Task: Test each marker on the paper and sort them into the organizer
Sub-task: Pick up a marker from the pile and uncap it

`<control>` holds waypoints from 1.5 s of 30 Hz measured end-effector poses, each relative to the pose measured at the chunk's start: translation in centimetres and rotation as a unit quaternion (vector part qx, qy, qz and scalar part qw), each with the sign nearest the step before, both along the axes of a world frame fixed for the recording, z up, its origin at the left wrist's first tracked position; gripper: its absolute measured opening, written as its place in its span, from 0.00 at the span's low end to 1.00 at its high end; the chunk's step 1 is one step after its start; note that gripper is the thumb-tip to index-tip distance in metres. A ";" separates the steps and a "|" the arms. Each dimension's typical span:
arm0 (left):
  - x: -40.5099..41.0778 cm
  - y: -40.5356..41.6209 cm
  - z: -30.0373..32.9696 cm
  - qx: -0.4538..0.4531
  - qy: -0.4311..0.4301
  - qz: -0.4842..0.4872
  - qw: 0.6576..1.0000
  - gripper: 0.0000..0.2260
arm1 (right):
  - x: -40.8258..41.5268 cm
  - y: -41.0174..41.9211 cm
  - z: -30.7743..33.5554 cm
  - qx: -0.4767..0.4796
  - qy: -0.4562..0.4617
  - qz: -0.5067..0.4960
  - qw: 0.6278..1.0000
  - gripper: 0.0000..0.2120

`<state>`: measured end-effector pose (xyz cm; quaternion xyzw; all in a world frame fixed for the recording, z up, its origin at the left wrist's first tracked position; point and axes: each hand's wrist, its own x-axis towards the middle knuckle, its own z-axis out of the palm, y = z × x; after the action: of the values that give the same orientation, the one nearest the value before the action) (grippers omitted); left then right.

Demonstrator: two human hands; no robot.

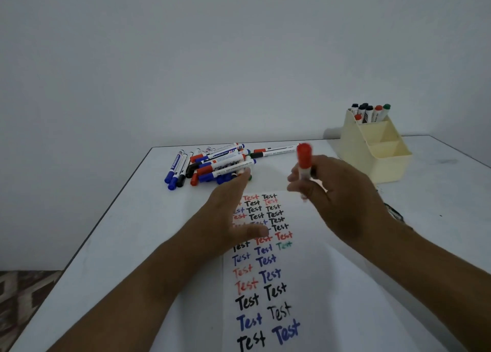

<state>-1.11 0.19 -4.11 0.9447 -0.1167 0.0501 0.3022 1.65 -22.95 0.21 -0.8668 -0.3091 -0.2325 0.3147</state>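
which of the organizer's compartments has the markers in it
The rearmost, tallest compartment of the cream organizer: capped markers stand upright in it, while the two lower compartments in front show none.

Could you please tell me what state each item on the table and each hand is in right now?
Red marker: capped, held upright.
Right hand: grips the red marker.
Left hand: open, over the paper.
Paper: flat, covered with "Test" words.
Marker pile: capped, lying loose.
Organizer: upright, markers in rear compartment.

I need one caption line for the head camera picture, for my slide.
Right hand holds a red-capped marker above the test paper; left hand reaches toward the marker pile, organizer behind.
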 end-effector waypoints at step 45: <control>0.9 -0.1 -1.6 0.278 0.084 -0.086 0.953 0.41 | -2.8 -0.5 -5.3 0.149 0.346 0.075 0.923 0.13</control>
<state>-0.21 0.05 -5.69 0.9785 -0.1811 -0.0899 0.0396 -1.16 -23.42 -5.09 -0.8106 -0.2066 0.0624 0.5443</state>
